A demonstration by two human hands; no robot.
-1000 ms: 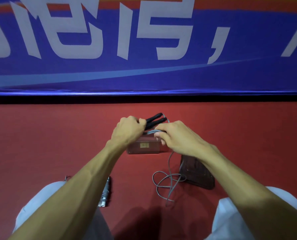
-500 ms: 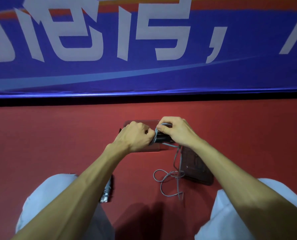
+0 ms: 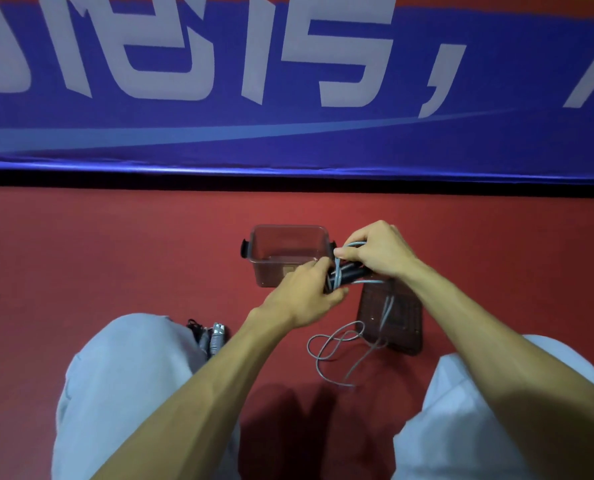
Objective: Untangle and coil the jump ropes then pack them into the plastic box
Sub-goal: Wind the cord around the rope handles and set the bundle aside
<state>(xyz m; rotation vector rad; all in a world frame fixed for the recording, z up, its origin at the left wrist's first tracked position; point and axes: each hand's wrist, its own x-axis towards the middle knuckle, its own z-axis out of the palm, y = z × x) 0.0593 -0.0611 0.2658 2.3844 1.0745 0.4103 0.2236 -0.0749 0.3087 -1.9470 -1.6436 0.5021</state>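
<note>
A person sits on a red floor point(image 3: 115, 254), seen from above, with both bare forearms reaching forward between knees in pale grey trousers point(image 3: 126, 375). A blue banner point(image 3: 288, 143) with large white characters runs across the back.

Far left, just beside the left knee, a second jump rope point(image 3: 215, 336) lies on the floor. Its silver handles sit side by side with a bit of black cord next to them.

Towards the middle, the left hand point(image 3: 300, 294) is curled round one end of a pair of black handles point(image 3: 352, 270), holding them together above the floor. Beyond that hand stands the clear plastic box point(image 3: 288, 226), open, with dark clips on its sides. A label shows through its near wall.

A grey cord point(image 3: 338, 271) is wound round the black handles in a couple of turns. The right hand point(image 3: 380, 252), just right of the box, pinches a loop of this cord between thumb and fingers over the other end of the handles.

From the handles the cord drops to the floor, crossing a dark tinted lid point(image 3: 402, 327) that lies flat to the right of the box. The loose cord ends in a few untidy loops on the floor, just left of the lid and near the right knee.
</note>
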